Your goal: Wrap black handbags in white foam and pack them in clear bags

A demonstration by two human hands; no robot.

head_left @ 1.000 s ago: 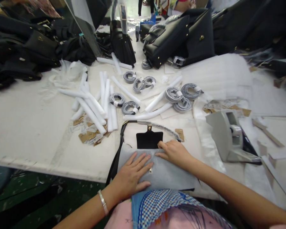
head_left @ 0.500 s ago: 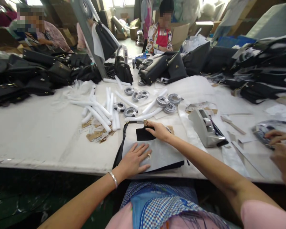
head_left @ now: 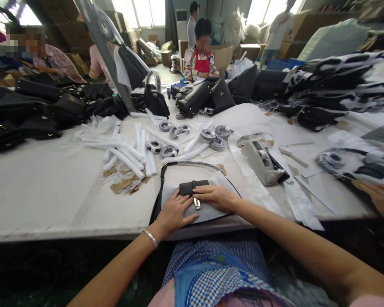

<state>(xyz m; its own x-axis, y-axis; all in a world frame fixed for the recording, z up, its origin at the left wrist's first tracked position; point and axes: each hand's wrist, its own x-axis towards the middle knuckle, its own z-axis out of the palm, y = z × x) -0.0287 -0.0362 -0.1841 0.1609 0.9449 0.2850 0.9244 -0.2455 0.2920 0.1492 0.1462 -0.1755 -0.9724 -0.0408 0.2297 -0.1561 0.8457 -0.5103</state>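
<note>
A black handbag (head_left: 155, 205) lies flat at the table's front edge, its front covered by a pale protective sheet (head_left: 171, 172). Its strap (head_left: 198, 163) arcs along the far side. Over the sheet lies a black flap (head_left: 186, 188) with a gold-coloured clasp (head_left: 196, 204) hanging from it. My left hand (head_left: 176, 209) rests flat on the sheet with fingers spread, fingertips at the flap's near left edge. My right hand (head_left: 216, 197) lies flat over the flap's right part, fingers stretched out by the clasp. Neither hand grips anything.
White foam tubes (head_left: 128, 160), wrapped strap coils (head_left: 169, 151) and brown paper scraps (head_left: 124, 184) lie beyond the bag. A tape dispenser (head_left: 264, 164) stands to the right. Black bags (head_left: 195, 100) are piled behind. A co-worker's hand (head_left: 376, 194) is at far right.
The black flap now lies over the sheet with its clasp showing. My right hand has come nearer, from the strap onto the flap. The view has shifted slightly right.
</note>
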